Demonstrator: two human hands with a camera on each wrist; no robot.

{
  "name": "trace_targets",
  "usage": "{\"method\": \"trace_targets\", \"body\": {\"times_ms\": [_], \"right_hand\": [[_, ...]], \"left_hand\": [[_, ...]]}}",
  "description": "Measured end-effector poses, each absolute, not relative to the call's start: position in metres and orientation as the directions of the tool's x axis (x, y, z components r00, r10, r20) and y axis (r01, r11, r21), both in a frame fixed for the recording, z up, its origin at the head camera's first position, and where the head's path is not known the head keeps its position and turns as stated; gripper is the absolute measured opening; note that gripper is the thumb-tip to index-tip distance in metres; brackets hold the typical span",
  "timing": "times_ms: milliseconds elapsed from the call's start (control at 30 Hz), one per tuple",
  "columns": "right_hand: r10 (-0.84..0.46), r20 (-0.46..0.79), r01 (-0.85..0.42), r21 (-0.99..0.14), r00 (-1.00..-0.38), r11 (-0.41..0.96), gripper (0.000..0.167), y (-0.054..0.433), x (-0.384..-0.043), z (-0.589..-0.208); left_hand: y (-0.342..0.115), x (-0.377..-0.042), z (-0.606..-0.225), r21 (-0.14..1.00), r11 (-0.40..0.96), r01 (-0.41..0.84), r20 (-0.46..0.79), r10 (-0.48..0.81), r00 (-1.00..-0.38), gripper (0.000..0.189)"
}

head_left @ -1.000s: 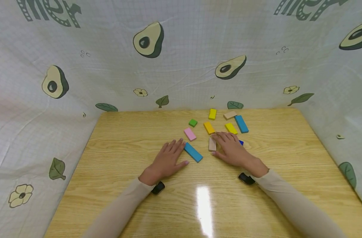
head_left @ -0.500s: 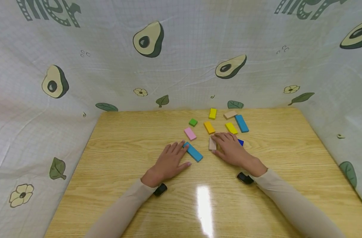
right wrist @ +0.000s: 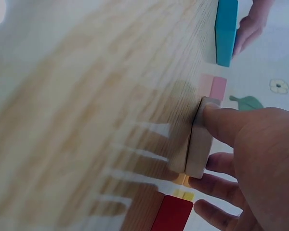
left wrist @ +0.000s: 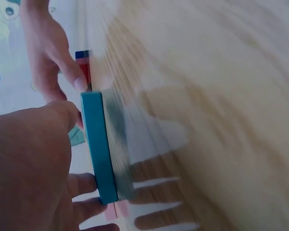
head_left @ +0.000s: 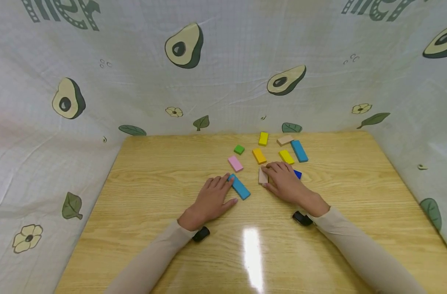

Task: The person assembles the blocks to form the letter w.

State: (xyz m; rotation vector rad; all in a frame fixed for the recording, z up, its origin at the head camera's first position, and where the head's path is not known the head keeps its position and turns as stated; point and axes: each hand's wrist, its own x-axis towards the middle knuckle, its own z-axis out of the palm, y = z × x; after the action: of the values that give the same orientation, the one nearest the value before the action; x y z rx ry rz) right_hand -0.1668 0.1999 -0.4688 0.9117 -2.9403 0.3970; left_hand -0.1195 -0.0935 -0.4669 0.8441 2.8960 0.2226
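My left hand (head_left: pixel 211 200) lies over the table with fingers extended, fingertips on the far end of a light-blue block (head_left: pixel 240 187). Its thumb is spread out short of the block's near end. In the left wrist view, that blue block (left wrist: pixel 100 144) lies flat beside the fingers. My right hand (head_left: pixel 286 182) pinches a plain wooden block (head_left: pixel 262 176) lengthwise, thumb at the near end and index finger at the far end. In the right wrist view the thumb is against the wooden block (right wrist: pixel 201 139). A red block (right wrist: pixel 173 213) lies under the right hand, hidden from the head view.
Beyond the hands lie a pink block (head_left: pixel 235 163), a green block (head_left: pixel 239 150), an orange block (head_left: pixel 259 156), two yellow blocks (head_left: pixel 286 157), another wooden block (head_left: pixel 285 140) and another blue block (head_left: pixel 299 151). A dark-blue block (head_left: pixel 298 174) shows beside the right hand. Patterned cloth (head_left: pixel 223 73) surrounds the table.
My left hand has slid slightly right, its fingertips now overlapping the far end of the light-blue block. The right hand stays at the wooden block, its thumb drawn slightly closer.
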Motion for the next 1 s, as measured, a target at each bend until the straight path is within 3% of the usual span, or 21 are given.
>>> {"method": "trace_targets", "body": {"times_ms": [467,1000], "right_hand": [[-0.550,0.106,-0.558,-0.247,-0.828,0.792,0.055,0.199,-0.167,-0.468],[-0.549,0.079,-0.547,-0.284,-0.832,0.788,0.055,0.198,-0.169,-0.466]], "left_hand": [[-0.072,-0.121,-0.466,0.101,0.881,0.462,-0.064,0.469,-0.881,0.085],[-0.075,-0.129,-0.465,-0.024,0.868,0.496,0.040,0.496,-0.867,0.080]]}}
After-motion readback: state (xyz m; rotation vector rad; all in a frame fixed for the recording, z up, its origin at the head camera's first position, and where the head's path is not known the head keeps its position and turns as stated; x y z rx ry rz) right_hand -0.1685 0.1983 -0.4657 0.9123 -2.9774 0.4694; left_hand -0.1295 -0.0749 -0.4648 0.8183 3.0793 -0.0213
